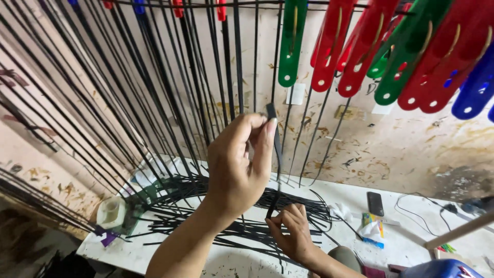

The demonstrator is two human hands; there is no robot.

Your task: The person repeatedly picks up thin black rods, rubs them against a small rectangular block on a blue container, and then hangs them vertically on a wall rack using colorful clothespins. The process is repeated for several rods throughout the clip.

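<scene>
In front of the stained wall, the left hand is raised at mid-frame and pinches the upper end of a single black strip between thumb and fingertips. The right hand sits lower, just above the white table, and pinches the lower end of the same strip, so that the strip runs nearly upright and taut between the two hands. Both grips are narrow and closed on the strip. Many hanging black strips already fan down from the rail overhead, and coloured plastic clips in green, red and blue hang at upper right. A loose pile of strips lies across the table behind the hands. Judging from this, a good share of strips is already hung, while the pile shows that a considerable number remains; the strip in hand is not yet fixed to anything. A roll of tape stands at the left table edge, and a dark phone lies at right.
</scene>
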